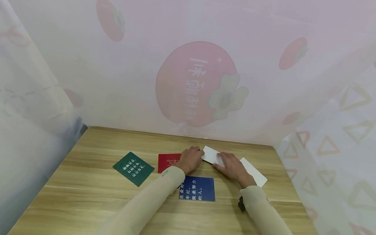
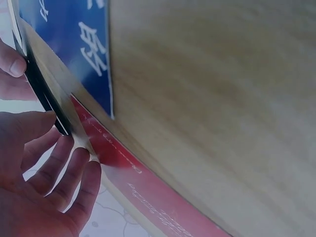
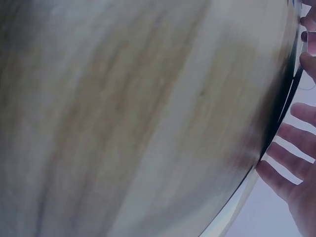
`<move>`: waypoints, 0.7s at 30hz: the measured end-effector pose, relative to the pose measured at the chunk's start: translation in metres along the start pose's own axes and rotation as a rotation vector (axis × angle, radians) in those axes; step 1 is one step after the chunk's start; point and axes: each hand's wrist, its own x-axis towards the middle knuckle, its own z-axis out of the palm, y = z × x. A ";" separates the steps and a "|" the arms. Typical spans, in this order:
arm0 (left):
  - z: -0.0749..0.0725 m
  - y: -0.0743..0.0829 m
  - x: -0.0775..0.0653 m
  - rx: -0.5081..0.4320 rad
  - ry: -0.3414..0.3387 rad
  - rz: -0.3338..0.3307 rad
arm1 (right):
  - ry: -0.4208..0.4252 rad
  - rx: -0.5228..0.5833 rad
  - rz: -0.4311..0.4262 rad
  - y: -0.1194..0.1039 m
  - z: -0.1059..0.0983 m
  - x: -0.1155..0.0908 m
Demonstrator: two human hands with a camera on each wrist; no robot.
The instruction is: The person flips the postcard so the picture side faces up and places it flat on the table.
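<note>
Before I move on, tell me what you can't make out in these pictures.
Red card, right part: head view, covered by the left grip.
Blue card, upper left corner: head view, behind the left sleeve.
Held white card: head view, its faint print is too small to read; its underside faces away.
Wooden table, grain: right wrist view, blurred.

A green card (image 1: pixel 133 168), a red card (image 1: pixel 167 161) and a blue card (image 1: pixel 208 191), all with pale lettering (image 1: pixel 194 189), and two white cards (image 1: pixel 210 154) show against a yellow-brown wood-grain tabletop (image 1: pixel 88 195), cream sleeves (image 1: pixel 149 199), a pinkish-white sheet (image 1: pixel 132 81) printed with red fruit (image 1: pixel 176 81), and a white side sheet (image 1: pixel 337 169) patterned with coloured triangle outlines (image 1: pixel 328 152).
</note>
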 end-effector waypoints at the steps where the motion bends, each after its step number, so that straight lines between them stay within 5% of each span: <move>1: 0.000 0.000 0.000 0.001 0.000 0.002 | 0.004 -0.007 -0.003 0.000 0.000 0.000; 21: 0.005 -0.003 0.005 -0.027 0.040 0.023 | 0.026 -0.033 -0.046 0.002 0.002 -0.004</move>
